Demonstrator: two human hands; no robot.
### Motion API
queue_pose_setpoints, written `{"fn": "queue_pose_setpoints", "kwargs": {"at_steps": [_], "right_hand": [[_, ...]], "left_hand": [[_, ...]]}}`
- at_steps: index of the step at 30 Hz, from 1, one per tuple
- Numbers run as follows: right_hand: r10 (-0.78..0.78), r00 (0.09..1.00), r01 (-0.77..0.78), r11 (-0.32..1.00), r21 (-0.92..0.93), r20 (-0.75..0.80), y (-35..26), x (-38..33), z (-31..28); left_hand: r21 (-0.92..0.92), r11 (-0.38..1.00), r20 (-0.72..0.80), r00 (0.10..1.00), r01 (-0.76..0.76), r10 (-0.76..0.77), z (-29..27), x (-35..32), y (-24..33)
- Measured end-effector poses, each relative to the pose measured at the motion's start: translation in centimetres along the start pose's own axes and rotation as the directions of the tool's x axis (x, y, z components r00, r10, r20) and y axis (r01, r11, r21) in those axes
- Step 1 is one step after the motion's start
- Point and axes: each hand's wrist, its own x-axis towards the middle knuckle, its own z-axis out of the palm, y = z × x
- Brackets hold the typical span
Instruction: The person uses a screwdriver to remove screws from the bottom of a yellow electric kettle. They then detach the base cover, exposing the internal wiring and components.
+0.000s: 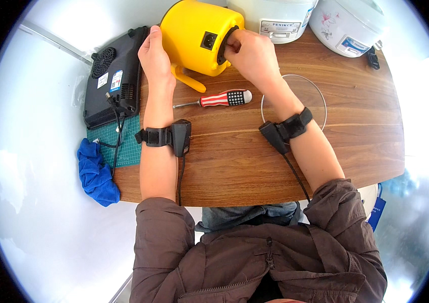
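left hand (158,59) lies flat by yellow pot (188,31), right hand (256,54) hides fingertips at black ring (221,54), grip unclear.

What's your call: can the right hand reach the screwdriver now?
Probably yes: the screwdriver's handle lies uncovered near the right hand, though that hand would first have to leave the yellow appliance.

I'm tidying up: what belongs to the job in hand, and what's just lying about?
Seems in use:
yellow appliance, left hand at its side, right hand at its black end
screwdriver, perhaps, lying close by

Seems just lying about:
metal ring
blue cloth
green mat
black appliance
two white cookers
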Motion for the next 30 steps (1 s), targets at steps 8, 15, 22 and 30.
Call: {"fn": "queue_pose_setpoints", "kwargs": {"at_steps": [8,15,22,30], "right_hand": [[0.437,0.823,-0.557,0.744,0.370,0.362,0.30,0.64,-0.53],[0.511,0.643,-0.750,0.270,0.603,0.570,0.41,0.32,-0.63],[0.543,0.611,-0.736,0.123,0.665,0.576,0.22,-0.06,0.26],[0.569,0.622,-0.738,0.197,0.645,0.538,-0.14,-0.01,0.17]], "left_hand": [[-0.012,1.000,0.005,1.000,-0.007,0.007,-0.16,0.19,-0.33],[-0.041,0.999,0.025,1.000,-0.013,0.014,-0.06,-0.10,-0.50],[-0.028,1.000,0.027,1.000,-0.004,0.004,-0.22,0.11,-0.56],[-0.013,1.000,0.043,0.999,0.006,-0.005,-0.38,0.18,-0.34]]}}
